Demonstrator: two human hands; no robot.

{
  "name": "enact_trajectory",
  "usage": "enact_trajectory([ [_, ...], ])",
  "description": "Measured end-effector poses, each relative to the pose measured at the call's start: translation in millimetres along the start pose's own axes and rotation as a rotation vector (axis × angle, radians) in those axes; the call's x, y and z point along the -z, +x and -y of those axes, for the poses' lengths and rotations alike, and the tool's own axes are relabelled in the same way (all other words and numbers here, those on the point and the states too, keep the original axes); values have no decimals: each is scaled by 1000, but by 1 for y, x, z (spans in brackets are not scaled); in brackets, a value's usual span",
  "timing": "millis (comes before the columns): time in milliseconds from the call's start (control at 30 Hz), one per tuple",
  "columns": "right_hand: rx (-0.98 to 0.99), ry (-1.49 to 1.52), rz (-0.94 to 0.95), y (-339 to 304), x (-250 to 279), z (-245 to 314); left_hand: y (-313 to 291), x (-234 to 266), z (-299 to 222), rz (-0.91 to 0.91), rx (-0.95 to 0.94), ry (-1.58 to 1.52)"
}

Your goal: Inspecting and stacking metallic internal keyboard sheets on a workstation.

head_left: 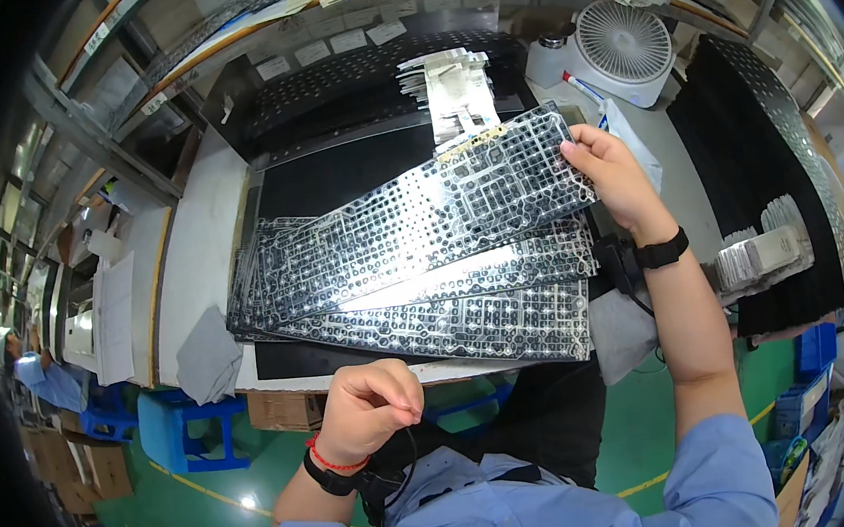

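My right hand [615, 171] grips the right end of a keyboard membrane sheet [417, 209], thumb on top. The sheet is long, clear and shiny, with rows of black dots. It is tilted, its right end farther away, and lies over a fanned stack of similar sheets [507, 321] on a black mat [305, 188]. My left hand [374, 408] is in front of the table's near edge, apart from the sheets. Its thumb and fingertips are pinched together; whatever they hold, if anything, is too small to make out.
Behind the sheets lies a pile of white flat strips [457, 90]. A white fan [623, 40] and a marker pen [582, 87] are at the back right. More white pieces [763, 259] sit on the right-hand black surface. Grey cloth [209, 357] hangs at the left table corner, near a blue stool [181, 430].
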State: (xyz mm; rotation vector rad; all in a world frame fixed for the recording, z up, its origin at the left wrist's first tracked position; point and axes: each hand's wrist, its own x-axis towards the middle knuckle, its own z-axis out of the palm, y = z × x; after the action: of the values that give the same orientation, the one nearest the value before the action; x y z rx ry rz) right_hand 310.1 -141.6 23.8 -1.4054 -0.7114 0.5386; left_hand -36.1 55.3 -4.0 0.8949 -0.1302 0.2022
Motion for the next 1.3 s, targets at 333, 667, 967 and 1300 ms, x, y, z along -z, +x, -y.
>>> enact_trajectory([
  [333, 4, 8, -3, 0, 0, 0, -1, -2, 0, 63, -28, -50],
  [667, -1, -27, -6, 1, 0, 0, -2, -4, -2, 90, -40, -8],
  [967, -22, -23, -9, 2, 2, -2, -4, -8, -4, 136, -35, -8],
  [1300, -31, 63, 4, 1, 1, -4, 11, -30, -24, 494, 291, 443],
])
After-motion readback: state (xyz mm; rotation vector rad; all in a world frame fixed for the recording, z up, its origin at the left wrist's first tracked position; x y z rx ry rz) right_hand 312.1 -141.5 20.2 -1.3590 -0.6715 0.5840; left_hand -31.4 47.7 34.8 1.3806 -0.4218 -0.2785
